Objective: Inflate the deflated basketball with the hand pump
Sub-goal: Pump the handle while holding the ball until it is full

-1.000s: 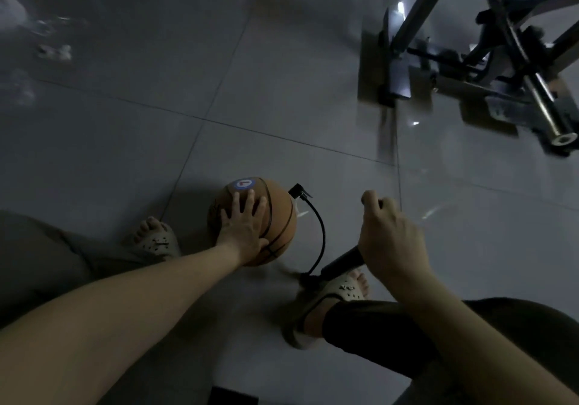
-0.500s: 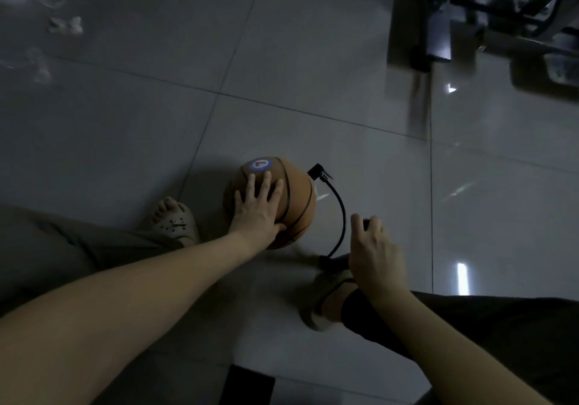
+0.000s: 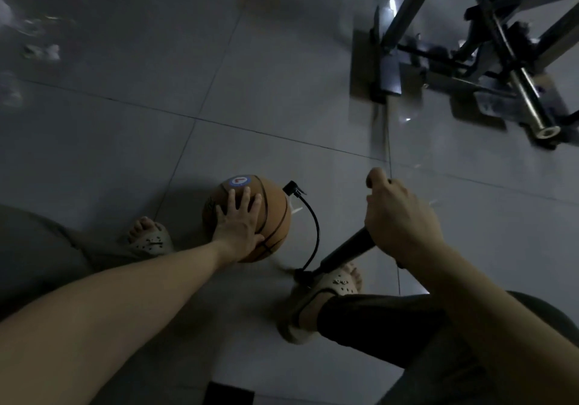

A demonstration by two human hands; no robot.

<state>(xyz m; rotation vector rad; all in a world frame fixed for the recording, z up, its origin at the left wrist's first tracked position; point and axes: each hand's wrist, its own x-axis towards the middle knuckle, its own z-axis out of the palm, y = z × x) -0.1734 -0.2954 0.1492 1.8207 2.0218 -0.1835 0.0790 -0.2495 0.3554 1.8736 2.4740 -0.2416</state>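
Your round orange rubber basketball (image 3: 275, 216) sits on the shiny grey tile floor (image 3: 156, 60), between your two feet. Your left hand (image 3: 239, 221) lies flat on top of it with the fingers spread wide. I think you do this so the ball cannot roll away while you pump.

Your right hand (image 3: 404, 216) is curled tight round the top of the long black hand pump (image 3: 347, 248), which leans toward you. The bottom of the pump is by your right foot in its pale sandal (image 3: 338, 282). The foot seems to hold the pump down so it does not tip. A thin black hose (image 3: 315, 229) bends up from the pump's bottom to a small black end piece (image 3: 291, 188) just beside the ball.

Some things are hard to see. Your right hand hides the pump's handle. I cannot tell if the needle is inside the ball. The pump's bottom is blurry. The grey metal frame (image 3: 501, 60), well apart from you, is cut off by the edge. The room is dim.
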